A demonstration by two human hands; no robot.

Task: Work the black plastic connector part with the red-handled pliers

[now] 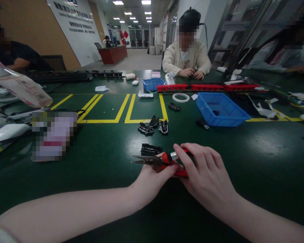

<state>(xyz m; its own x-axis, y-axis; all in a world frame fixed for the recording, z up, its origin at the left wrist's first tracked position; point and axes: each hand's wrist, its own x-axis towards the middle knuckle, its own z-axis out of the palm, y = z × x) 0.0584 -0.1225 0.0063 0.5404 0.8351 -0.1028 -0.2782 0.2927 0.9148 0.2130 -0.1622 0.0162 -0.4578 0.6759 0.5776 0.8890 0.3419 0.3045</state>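
Observation:
In front of me is a pair of needle-nose pliers (152, 161) with red handles, jaws pointing left and the tips slightly apart. My right hand (210, 170) is closed round the handles, index finger near the silver section. My left hand (153, 177) is under the jaws, its thumb against the lower red handle; its other fingers are mostly hidden. Just beyond the jaws is a black cylindrical plastic part (149, 149); whether my left fingers touch it is hidden. Farther out lie several black-and-silver small parts (145, 128) in a cluster.
A blue bin (223, 109) stands to the right, a black connector (202, 124) beside it. Beyond are a white tape ring (180, 98), a smaller blue bin (153, 84) and red strips (205, 87). A plastic bottle (22, 84) is at left. Across the table sits a person (186, 59).

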